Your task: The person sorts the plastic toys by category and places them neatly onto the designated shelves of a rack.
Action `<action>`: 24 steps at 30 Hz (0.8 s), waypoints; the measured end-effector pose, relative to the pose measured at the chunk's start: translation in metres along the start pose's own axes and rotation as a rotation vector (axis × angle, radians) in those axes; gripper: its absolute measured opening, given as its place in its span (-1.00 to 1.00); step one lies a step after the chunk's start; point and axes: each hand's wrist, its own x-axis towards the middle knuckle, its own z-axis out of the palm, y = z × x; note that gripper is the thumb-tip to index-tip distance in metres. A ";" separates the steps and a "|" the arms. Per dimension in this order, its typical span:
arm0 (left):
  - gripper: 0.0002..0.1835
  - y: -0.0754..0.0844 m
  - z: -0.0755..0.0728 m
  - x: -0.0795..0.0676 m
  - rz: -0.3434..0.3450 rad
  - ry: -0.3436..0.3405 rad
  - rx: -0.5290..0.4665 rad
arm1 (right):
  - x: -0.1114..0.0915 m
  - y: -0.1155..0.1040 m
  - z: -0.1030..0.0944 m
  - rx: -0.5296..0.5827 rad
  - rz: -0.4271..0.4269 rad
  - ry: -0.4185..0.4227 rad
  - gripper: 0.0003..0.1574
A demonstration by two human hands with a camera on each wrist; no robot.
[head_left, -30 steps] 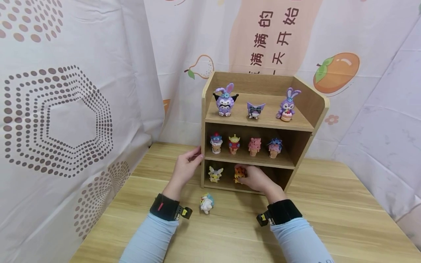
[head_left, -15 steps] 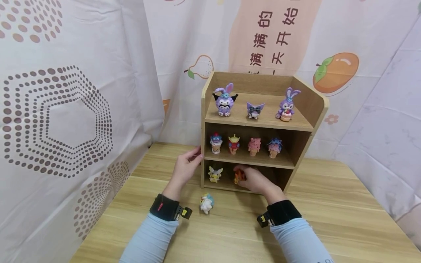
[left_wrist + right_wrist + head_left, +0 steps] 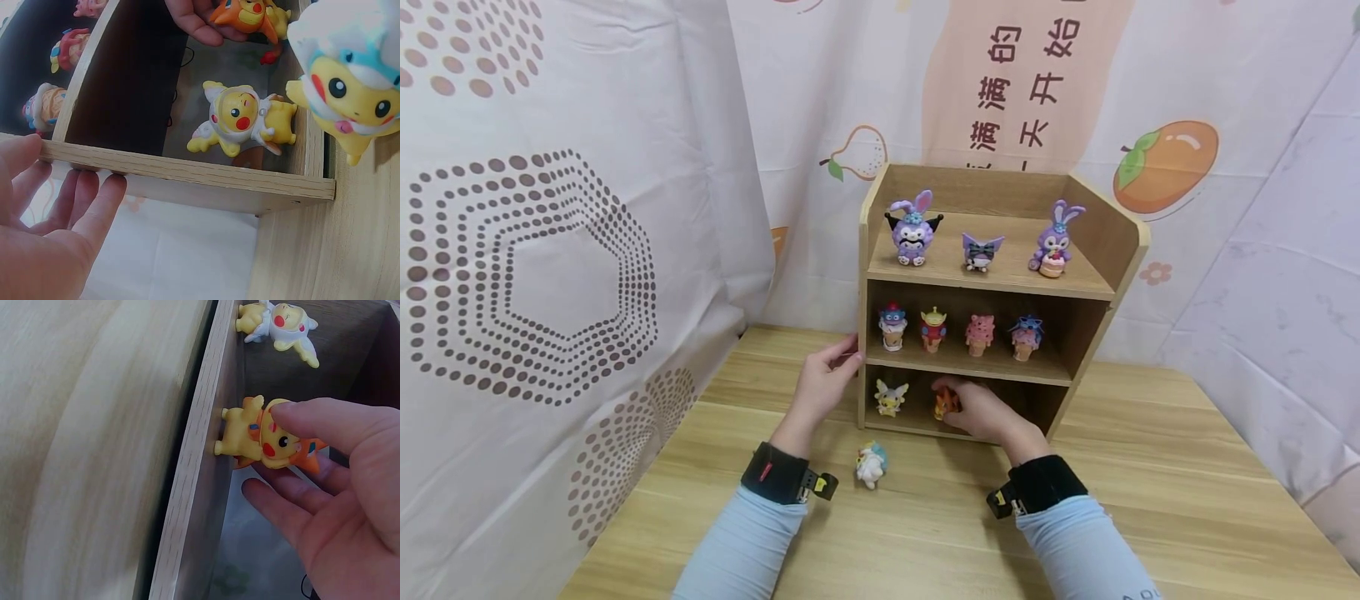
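Observation:
On the bottom level of a wooden shelf unit (image 3: 992, 287), my right hand (image 3: 988, 410) holds a yellow Pikachu figurine in an orange hooded outfit (image 3: 244, 432) between thumb and fingers. Its feet appear to touch the shelf board. To its left stands a Pikachu figurine in a white-and-grey outfit (image 3: 891, 398). My left hand (image 3: 822, 385) touches the unit's left side panel (image 3: 187, 172), its fingertips against the outer face. Out on the table, before the unit, is a Pikachu figurine with a white and light-blue hood (image 3: 871, 464).
Several ice-cream-cone figurines, one of them pink (image 3: 980, 335), line the middle level. The top level bears a purple figurine with black horns (image 3: 913, 237), a small purple-eared one (image 3: 981, 252) and a purple rabbit (image 3: 1052, 242). A printed curtain (image 3: 805, 83) hangs behind the wooden table (image 3: 1157, 483).
Within my right hand's grip, the orange-hooded Pikachu has turned, showing more plain orange now, and shifted down slightly. My left hand stays at the side panel.

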 end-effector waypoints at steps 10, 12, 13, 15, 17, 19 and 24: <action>-0.53 -0.001 -0.001 0.000 0.006 0.002 0.009 | 0.000 -0.002 0.000 -0.004 0.000 -0.002 -0.42; -0.54 -0.001 -0.001 0.000 0.009 0.001 0.009 | 0.001 -0.002 0.000 -0.006 0.008 -0.003 -0.42; -0.54 -0.002 -0.001 0.000 0.012 0.001 0.007 | 0.001 -0.002 0.000 -0.006 0.013 -0.003 -0.42; -0.54 -0.002 0.000 0.000 0.016 -0.001 0.002 | 0.001 -0.001 0.000 -0.013 0.018 -0.002 -0.42; -0.54 -0.002 0.000 0.000 0.019 -0.003 -0.005 | 0.001 -0.001 0.000 -0.019 0.019 0.001 -0.42; -0.54 0.003 0.000 -0.002 0.012 0.000 -0.005 | 0.001 -0.001 0.000 -0.022 0.016 0.004 -0.42; -0.55 0.003 0.000 -0.001 0.003 0.004 -0.002 | 0.002 -0.001 0.000 -0.020 -0.004 0.000 -0.42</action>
